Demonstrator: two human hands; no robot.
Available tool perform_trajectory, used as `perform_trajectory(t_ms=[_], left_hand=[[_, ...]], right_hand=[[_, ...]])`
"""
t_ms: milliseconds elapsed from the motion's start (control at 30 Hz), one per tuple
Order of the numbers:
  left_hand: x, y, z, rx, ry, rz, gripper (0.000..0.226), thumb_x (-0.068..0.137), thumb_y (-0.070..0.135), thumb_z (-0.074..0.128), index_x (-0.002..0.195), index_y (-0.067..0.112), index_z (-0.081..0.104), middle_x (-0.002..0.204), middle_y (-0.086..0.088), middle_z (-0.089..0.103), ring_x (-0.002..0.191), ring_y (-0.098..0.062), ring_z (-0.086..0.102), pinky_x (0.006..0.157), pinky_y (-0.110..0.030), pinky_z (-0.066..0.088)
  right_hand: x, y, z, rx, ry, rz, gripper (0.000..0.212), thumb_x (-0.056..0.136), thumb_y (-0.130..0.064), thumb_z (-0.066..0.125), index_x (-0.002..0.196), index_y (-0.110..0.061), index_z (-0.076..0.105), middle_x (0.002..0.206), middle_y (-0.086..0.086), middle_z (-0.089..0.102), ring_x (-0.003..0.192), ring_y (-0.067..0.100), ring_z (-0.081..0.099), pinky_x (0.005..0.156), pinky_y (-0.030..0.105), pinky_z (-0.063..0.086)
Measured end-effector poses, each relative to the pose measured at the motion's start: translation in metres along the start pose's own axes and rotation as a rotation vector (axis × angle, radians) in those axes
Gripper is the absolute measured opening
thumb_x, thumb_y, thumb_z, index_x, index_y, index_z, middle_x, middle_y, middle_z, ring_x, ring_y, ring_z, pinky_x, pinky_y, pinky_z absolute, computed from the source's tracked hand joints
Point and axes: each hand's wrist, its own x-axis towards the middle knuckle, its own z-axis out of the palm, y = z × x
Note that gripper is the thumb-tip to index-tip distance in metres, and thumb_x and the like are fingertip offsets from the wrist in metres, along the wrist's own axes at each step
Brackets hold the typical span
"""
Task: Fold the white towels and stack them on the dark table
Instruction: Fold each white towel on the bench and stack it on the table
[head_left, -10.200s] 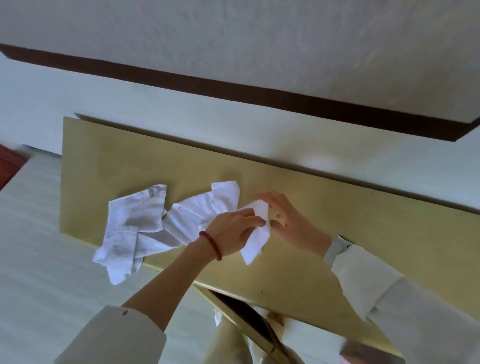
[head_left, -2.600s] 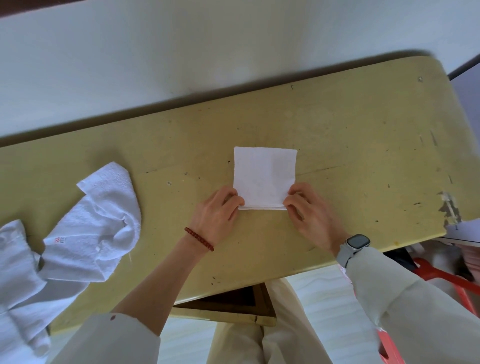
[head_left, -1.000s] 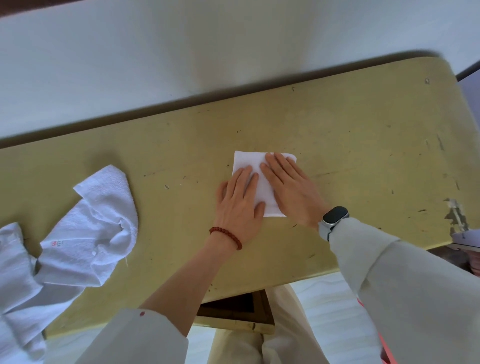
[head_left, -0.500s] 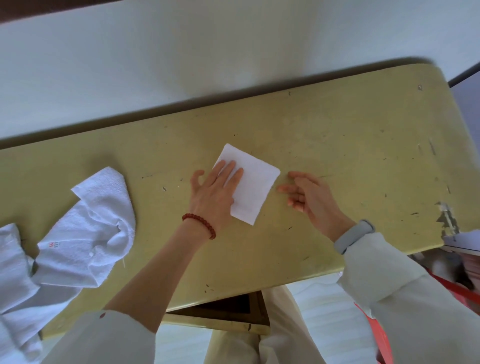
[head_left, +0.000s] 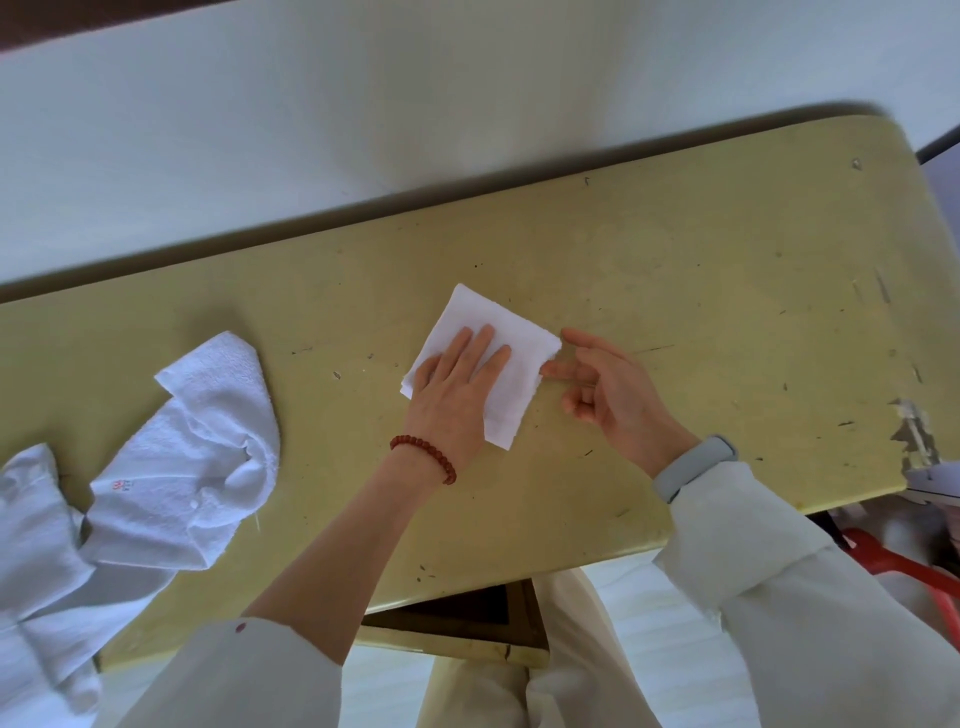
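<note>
Folded towel (head_left: 488, 364) lies mid-table, now turned on a diagonal; a second ago it sat square under both palms. Left hand (head_left: 457, 395) presses it flat, fingers (head_left: 480, 345) straight, gripping nothing. Right hand (head_left: 613, 395) has come off it and hovers just beside its right corner, fingers loosely half-curled, holding nothing; one fingertip looks to touch the edge, can't confirm. So this one reads as folded and smoothed, probably ready to set aside. Unfolded towels (head_left: 192, 457) sit rumpled at the left end of the yellow table (head_left: 727, 291), well apart, untouched.
</note>
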Motion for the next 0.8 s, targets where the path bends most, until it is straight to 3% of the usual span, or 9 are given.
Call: perform_trajectory(t_ms=[100,267,367,467,567,633,733,800], left_hand=[[0.000,0.000,-0.001,0.002,-0.003,0.002,0.072,0.079,-0.011,0.039,0.144,0.018,0.027,0.155,-0.002,0.013,0.144,-0.022,0.007,0.113,-0.038,0.010],[-0.001,-0.001,0.001,0.020,0.000,0.023,0.070,0.074,-0.009,0.037,0.140,0.013,0.036,0.151,-0.008,0.025,0.141,-0.029,0.018,0.109,-0.046,0.020],[-0.001,-0.001,0.001,0.027,-0.024,0.011,0.073,0.070,0.001,0.021,0.141,0.013,0.035,0.152,-0.008,0.024,0.141,-0.030,0.017,0.109,-0.045,0.019],[-0.001,0.001,-0.002,0.030,-0.074,-0.006,0.072,0.075,0.003,0.018,0.145,0.018,0.023,0.155,-0.003,0.011,0.144,-0.024,0.004,0.112,-0.038,0.009],[0.001,-0.001,-0.002,0.051,-0.080,0.000,0.074,0.080,-0.006,0.036,0.146,0.022,0.020,0.156,0.001,0.006,0.144,-0.021,0.001,0.112,-0.036,0.006],[0.000,-0.004,-0.004,0.047,-0.025,0.035,0.073,0.076,-0.008,0.041,0.143,0.019,0.030,0.154,-0.003,0.018,0.143,-0.024,0.013,0.110,-0.039,0.014],[0.001,-0.010,-0.003,-0.006,0.059,0.049,0.066,0.071,-0.005,0.040,0.135,0.012,0.045,0.146,-0.007,0.038,0.136,-0.027,0.033,0.105,-0.038,0.024],[0.004,-0.014,-0.005,-0.023,0.166,0.070,0.060,0.070,0.004,0.030,0.123,0.007,0.057,0.132,-0.011,0.054,0.122,-0.029,0.050,0.096,-0.038,0.036]], right_hand=[[0.004,-0.002,0.004,0.056,-0.053,0.045,0.030,0.096,-0.014,0.038,0.123,-0.020,0.048,0.091,0.005,0.068,0.042,0.012,0.052,0.041,0.018,0.038],[0.009,-0.010,0.009,0.441,-0.074,0.205,0.019,0.092,-0.009,0.043,0.103,-0.006,0.057,0.071,0.003,0.060,0.042,0.011,0.050,0.036,0.015,0.035],[0.012,-0.012,0.002,0.603,0.025,0.225,0.025,0.090,-0.007,0.036,0.103,0.000,0.056,0.080,0.008,0.054,0.040,0.011,0.050,0.037,0.015,0.033],[0.009,-0.016,-0.008,0.585,0.113,0.204,0.027,0.088,-0.007,0.036,0.106,-0.001,0.055,0.098,0.019,0.062,0.043,0.014,0.054,0.038,0.016,0.035],[0.002,-0.012,-0.004,0.175,0.275,0.003,0.028,0.090,-0.007,0.040,0.110,-0.002,0.059,0.087,0.007,0.066,0.054,0.013,0.053,0.043,0.016,0.041],[-0.002,-0.003,0.005,-0.347,0.435,-0.347,0.031,0.090,-0.003,0.039,0.112,-0.004,0.061,0.090,0.002,0.064,0.070,0.012,0.054,0.059,0.015,0.043],[0.001,0.019,0.020,-1.051,0.380,-0.928,0.038,0.083,0.000,0.039,0.115,-0.002,0.059,0.113,0.013,0.063,0.102,0.027,0.060,0.086,0.031,0.045],[0.014,0.036,0.027,-1.346,0.347,-1.045,0.046,0.080,-0.007,0.033,0.119,0.003,0.054,0.121,0.018,0.060,0.115,0.032,0.056,0.100,0.041,0.037]])
